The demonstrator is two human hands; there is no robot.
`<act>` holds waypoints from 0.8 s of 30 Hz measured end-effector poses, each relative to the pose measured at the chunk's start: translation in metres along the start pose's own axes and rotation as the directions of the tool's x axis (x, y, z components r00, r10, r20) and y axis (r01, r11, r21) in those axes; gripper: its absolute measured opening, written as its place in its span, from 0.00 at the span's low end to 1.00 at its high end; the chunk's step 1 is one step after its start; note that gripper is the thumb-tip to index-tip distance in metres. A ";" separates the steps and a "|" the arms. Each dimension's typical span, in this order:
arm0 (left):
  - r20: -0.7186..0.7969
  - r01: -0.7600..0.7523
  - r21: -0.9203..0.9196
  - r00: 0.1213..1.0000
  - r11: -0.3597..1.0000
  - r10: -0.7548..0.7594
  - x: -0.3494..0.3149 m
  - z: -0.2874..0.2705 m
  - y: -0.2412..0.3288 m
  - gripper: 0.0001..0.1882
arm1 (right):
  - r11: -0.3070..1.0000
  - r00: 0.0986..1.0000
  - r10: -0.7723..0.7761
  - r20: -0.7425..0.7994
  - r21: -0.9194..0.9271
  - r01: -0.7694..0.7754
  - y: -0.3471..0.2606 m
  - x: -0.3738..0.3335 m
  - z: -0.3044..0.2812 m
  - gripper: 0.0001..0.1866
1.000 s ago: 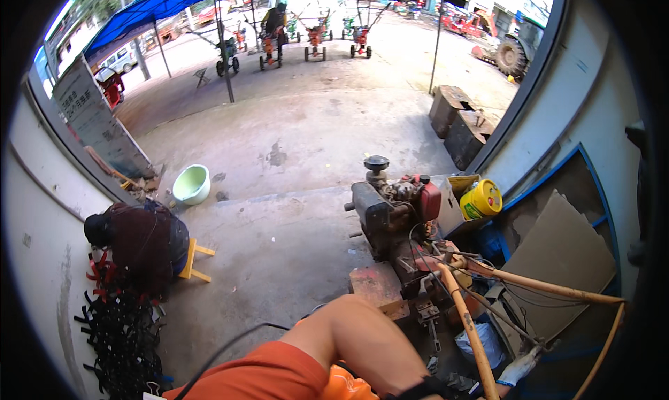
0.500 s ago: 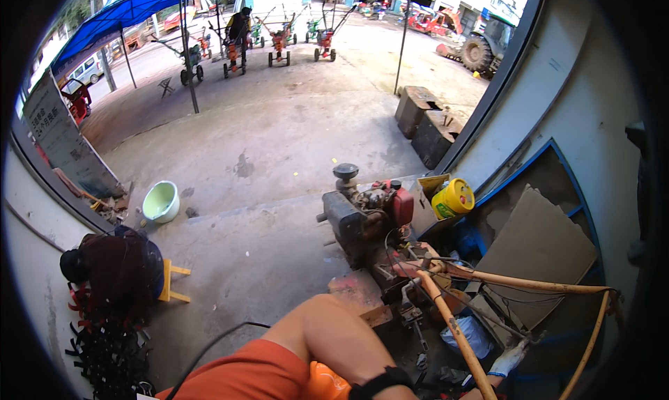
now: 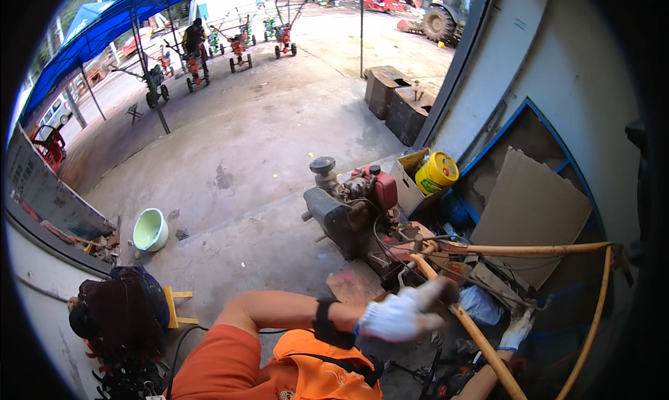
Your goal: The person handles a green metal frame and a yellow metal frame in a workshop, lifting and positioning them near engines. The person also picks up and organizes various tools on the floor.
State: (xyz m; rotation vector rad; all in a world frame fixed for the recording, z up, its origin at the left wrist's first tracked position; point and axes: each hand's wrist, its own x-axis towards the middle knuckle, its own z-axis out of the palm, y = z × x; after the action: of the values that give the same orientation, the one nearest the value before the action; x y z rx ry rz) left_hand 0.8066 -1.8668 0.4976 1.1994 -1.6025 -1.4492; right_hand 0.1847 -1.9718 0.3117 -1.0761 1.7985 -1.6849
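Note:
My left hand [image 3: 401, 316], in a white glove, reaches across beside the orange handlebar [image 3: 481, 341] of a walking tractor. Its fingers are smeared by motion near a dark patch at the bar, so whether they hold anything is unclear. A black band [image 3: 332, 323] circles that forearm. Farther right, my right hand [image 3: 517, 330], also in a white glove, closes at the end of a thin metal rod [image 3: 498, 294] under the handlebar frame. The tractor's engine [image 3: 341, 215], with a red tank [image 3: 385, 189] on it, stands ahead of my hands.
A yellow bucket [image 3: 437, 173] sits in a cardboard box by the right wall. Flat cardboard [image 3: 533, 219] leans on a blue frame. A person [image 3: 122, 302] is bent over at the left, near a yellow stool [image 3: 180, 307] and a pale green basin [image 3: 150, 229]. Several tillers stand outside.
My left gloved hand has come into view and swung right to the handlebar. My right hand stays by the rod. The view has shifted, and more of my orange vest shows.

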 end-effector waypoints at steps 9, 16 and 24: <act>-0.054 -0.170 0.269 0.980 0.948 0.191 0.057 -0.024 -0.175 0.39 | 0.808 0.982 0.016 0.190 0.575 -0.125 -0.040 -0.136 0.035 0.32; 0.134 -0.327 0.432 0.945 0.840 0.299 0.099 0.000 -0.210 0.45 | 0.814 0.985 -0.119 0.127 0.580 0.023 -0.110 -0.254 0.061 0.31; 0.334 -0.321 0.406 0.924 0.856 0.188 0.124 0.035 -0.216 0.22 | 0.574 0.951 -0.269 0.153 0.818 0.031 -0.180 -0.265 0.087 0.17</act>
State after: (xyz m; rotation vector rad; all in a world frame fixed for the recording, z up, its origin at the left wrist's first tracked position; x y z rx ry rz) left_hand 0.7720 -1.9613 0.2670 0.9888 -2.3020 -1.1404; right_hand 0.4515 -1.8093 0.4239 -0.9480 0.5854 -2.0156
